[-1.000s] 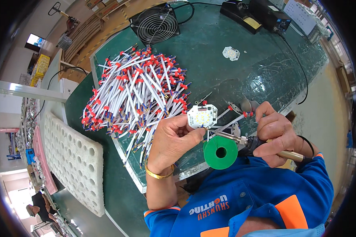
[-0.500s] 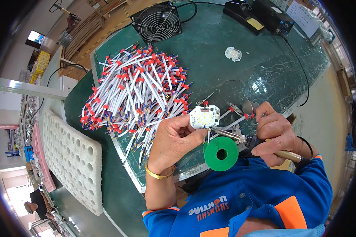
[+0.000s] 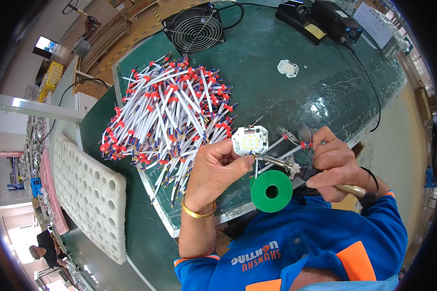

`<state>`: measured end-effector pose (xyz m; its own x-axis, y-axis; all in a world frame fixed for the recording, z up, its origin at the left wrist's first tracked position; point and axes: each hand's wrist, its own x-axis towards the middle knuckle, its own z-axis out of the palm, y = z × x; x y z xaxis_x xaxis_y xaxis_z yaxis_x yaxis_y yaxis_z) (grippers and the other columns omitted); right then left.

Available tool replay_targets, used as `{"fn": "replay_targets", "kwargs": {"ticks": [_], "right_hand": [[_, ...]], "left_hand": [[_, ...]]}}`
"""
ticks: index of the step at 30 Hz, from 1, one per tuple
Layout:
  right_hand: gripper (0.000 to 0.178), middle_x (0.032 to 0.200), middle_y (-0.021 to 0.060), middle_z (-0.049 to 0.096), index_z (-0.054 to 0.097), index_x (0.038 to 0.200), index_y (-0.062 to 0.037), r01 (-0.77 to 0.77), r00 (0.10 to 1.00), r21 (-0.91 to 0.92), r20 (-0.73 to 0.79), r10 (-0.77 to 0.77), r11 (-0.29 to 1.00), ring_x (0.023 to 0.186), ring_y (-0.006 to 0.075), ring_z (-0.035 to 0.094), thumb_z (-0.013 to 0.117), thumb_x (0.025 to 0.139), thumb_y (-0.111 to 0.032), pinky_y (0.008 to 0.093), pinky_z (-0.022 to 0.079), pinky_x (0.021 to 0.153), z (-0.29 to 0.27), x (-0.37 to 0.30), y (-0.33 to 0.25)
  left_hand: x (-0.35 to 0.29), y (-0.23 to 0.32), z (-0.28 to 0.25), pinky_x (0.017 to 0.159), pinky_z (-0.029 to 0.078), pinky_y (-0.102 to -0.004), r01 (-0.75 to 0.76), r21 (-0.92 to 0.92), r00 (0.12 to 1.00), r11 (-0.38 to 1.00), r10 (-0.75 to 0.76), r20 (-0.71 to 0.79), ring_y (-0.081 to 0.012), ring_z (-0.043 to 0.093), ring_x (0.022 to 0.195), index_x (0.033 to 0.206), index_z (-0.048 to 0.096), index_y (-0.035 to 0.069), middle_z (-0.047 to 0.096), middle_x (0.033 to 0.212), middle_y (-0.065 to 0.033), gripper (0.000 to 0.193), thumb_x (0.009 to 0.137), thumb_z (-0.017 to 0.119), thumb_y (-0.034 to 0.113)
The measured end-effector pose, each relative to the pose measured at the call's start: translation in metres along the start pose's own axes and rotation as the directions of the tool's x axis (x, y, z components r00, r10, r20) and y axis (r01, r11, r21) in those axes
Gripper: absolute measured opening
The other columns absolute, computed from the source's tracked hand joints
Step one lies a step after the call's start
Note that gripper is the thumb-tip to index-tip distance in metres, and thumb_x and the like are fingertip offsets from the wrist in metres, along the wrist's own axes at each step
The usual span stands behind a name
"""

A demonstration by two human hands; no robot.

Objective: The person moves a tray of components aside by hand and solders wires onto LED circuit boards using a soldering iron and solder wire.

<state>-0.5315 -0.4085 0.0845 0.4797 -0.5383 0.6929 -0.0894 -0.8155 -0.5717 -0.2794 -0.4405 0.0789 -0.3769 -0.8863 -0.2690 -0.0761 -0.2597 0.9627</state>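
My left hand (image 3: 218, 167) pinches a small white LED circuit board (image 3: 250, 139) by its lower left edge, together with what looks like a wire end under the thumb. My right hand (image 3: 336, 162) is wrapped round a soldering iron (image 3: 310, 172), whose metal tip meets the board's lower edge. Just below the iron sits a green solder spool (image 3: 258, 192). To the left lies a large heap of white cables (image 3: 167, 109) with red collars and blue and brown ends. A pair of pliers (image 3: 290, 137) rests beyond the iron.
At the back stand a black fan (image 3: 197, 31), a soldering iron stand (image 3: 303, 23) and a black soldering station (image 3: 336, 22). Another LED board (image 3: 288, 68) lies on the green table (image 3: 262, 43). A white foam tray with holes (image 3: 90, 194) leans left. A person (image 3: 46, 250) is far off, lower left.
The board in my left hand has tilted slightly, and my right hand has angled the iron a little differently. The tip stays at the board's lower edge.
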Motion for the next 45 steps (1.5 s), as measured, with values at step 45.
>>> {"fn": "replay_targets", "kwargs": {"ticks": [45], "right_hand": [[0.026, 0.065, 0.0067, 0.051, 0.052, 0.079, -0.0046, -0.260, 0.901, -0.170, -0.397, 0.176, 0.951, 0.053, 0.0181, 0.045, 0.070, 0.066, 0.007, 0.0299, 0.035, 0.047, 0.048, 0.047, 0.023]], "left_hand": [[0.004, -0.015, 0.015, 0.060, 0.046, -0.0190, -0.107, -0.497, 0.994, 0.861, 0.110, -0.024, -0.0077, 0.060, 0.067, 0.100, 0.064, 0.003, 0.069, 0.081, -0.0082, 0.018, 0.085, 0.066, 0.012]]}}
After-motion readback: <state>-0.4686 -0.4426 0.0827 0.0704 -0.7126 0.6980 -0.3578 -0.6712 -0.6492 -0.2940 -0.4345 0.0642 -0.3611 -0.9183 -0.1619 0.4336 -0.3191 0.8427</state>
